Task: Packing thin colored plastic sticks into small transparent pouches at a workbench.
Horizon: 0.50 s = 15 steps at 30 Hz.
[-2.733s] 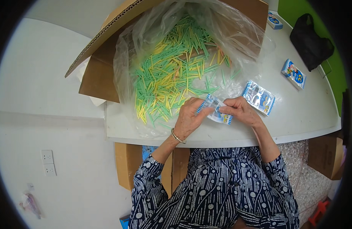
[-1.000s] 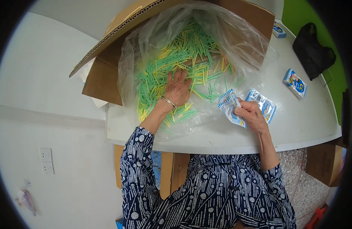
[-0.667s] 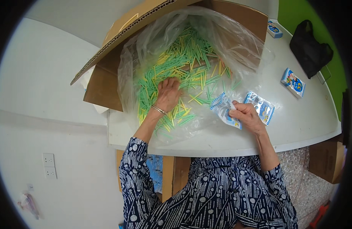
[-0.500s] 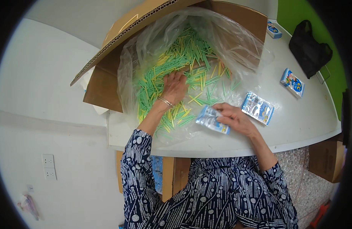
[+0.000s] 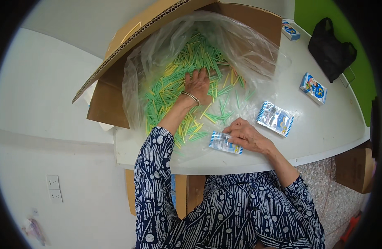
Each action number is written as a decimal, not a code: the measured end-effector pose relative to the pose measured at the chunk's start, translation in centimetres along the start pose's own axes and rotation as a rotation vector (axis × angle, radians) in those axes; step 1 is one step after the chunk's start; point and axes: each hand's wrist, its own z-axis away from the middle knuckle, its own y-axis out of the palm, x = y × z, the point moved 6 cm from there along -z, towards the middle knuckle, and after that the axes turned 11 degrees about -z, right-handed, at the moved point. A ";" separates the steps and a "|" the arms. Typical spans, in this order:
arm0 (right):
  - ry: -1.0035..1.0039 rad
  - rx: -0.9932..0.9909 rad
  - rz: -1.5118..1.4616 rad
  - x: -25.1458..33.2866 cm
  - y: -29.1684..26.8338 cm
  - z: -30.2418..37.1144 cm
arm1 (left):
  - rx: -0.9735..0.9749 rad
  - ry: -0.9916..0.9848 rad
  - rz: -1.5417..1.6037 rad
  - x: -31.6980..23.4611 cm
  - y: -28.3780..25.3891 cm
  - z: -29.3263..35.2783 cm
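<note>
My left hand, a bracelet at its wrist, reaches into a pile of thin green and yellow sticks. Its fingers stretch out over the pile, and no stick shows gripped in them. Clear plastic sheeting lines the cardboard box around the pile. Nearer the table's front edge, my right hand pinches a small blue-and-white plastic packet. That packet lies tilted just above or on the table; I cannot tell which.
A stack of flat blue-and-white packets lies right of my right hand. Farther off are a small printed box, another printed box and a black plastic bag. The white table has a curved front edge.
My left hand has moved right and farther into the pile, its fingers straightening. My right hand has brought the packet slightly lower and toward the left.
</note>
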 end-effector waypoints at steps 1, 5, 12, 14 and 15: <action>0.002 -0.004 0.000 -0.1 0.0 0.1 | -0.003 -0.002 0.036 0.0 -0.1 -0.2; -0.016 -0.033 0.011 -0.2 -0.3 0.3 | 0.049 -0.012 0.108 -1.1 -0.3 0.3; -0.031 -0.007 0.043 -0.2 -0.3 0.2 | -0.055 -0.085 -0.068 -2.5 1.1 -0.5; -0.030 -0.021 0.030 -0.2 -0.2 0.1 | -0.150 -0.127 -0.068 -2.6 1.5 -0.6; -0.029 -0.031 0.013 -0.3 -0.1 0.1 | -0.155 -0.126 -0.071 -2.6 1.9 -0.5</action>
